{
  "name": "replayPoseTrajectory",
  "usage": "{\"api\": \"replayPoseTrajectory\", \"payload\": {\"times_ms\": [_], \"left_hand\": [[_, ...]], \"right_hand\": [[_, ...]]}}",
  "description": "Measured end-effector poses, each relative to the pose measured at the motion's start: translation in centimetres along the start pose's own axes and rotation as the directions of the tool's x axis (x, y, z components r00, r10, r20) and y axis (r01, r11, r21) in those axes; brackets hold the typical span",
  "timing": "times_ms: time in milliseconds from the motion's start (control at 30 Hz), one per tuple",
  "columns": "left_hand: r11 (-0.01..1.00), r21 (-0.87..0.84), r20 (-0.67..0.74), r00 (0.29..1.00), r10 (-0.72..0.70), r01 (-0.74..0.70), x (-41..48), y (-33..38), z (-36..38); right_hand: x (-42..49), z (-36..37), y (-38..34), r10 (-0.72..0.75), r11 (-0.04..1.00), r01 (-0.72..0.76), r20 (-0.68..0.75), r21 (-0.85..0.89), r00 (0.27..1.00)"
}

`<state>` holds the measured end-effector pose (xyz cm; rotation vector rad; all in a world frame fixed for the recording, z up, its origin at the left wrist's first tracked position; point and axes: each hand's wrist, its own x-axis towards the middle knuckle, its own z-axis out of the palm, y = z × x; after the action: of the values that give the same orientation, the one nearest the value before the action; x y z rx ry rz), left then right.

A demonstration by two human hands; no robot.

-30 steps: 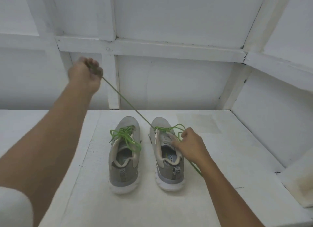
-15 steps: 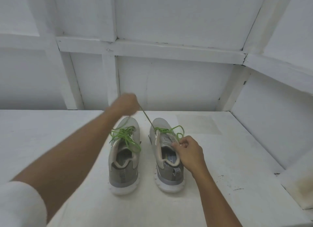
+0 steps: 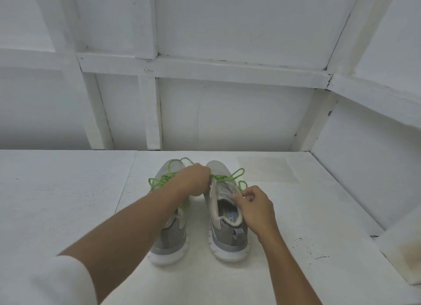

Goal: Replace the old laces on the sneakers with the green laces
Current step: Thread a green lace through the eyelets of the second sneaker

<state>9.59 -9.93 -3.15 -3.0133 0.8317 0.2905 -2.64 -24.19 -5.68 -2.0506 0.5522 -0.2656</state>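
Two grey sneakers with white soles stand side by side on the white table, heels toward me. The left sneaker carries green lacing, partly hidden by my left forearm. The right sneaker has a green lace looped over its front eyelets. My left hand is at the right sneaker's left eyelets, fingers curled round the green lace. My right hand pinches the right side of the right sneaker's collar near the tongue.
The white table runs into a corner. A white panelled back wall with vertical battens stands behind the shoes, and a side wall closes in on the right. A stained white ledge juts out at the near right.
My left hand, raised high to the left with the lace taut a second ago, has come down to the right sneaker's eyelets. The lace now lies slack. My right hand stayed at the collar.
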Motion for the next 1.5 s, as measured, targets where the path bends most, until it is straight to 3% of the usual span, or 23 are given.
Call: {"api": "replayPoseTrajectory", "payload": {"times_ms": [333,933,1067,1167,1300,1367,1500], "left_hand": [[0.989,0.096,-0.217,0.972,-0.088,0.111,0.6,-4.8,-5.4],[0.996,-0.034,-0.33,0.94,-0.088,0.082,-0.4,-5.4,-10.7],[0.993,-0.11,-0.314,0.947,-0.064,0.031,-0.5,-4.8,-11.6],[0.979,-0.169,-0.326,0.944,0.05,-0.11,-0.6,-3.8,-12.7],[0.804,-0.513,-0.348,0.929,0.126,-0.301,-1.4,-0.8,-13.6],[0.711,-0.621,-0.318,0.935,0.156,-0.329,-1.9,0.8,-13.3],[0.705,-0.647,-0.241,0.955,0.173,-0.291,-2.2,2.2,-11.8]], "right_hand": [[0.1,0.2,0.2,0.001,1.0,0.0,-0.011,0.023,1.0],[0.2,0.2,0.4,0.003,0.999,-0.002,-0.014,0.041,1.0],[0.1,0.1,0.3,-0.014,1.0,0.014,-0.009,0.025,1.0],[0.3,-0.1,0.0,-0.004,1.0,0.004,0.027,0.001,1.0],[1.1,-0.6,-0.8,-0.007,0.997,0.013,0.079,-0.073,0.997],[1.5,-0.7,-1.3,-0.019,0.994,0.03,0.105,-0.103,0.994],[2.8,-0.8,-2.4,-0.018,0.972,0.057,0.167,-0.227,0.986]]}}
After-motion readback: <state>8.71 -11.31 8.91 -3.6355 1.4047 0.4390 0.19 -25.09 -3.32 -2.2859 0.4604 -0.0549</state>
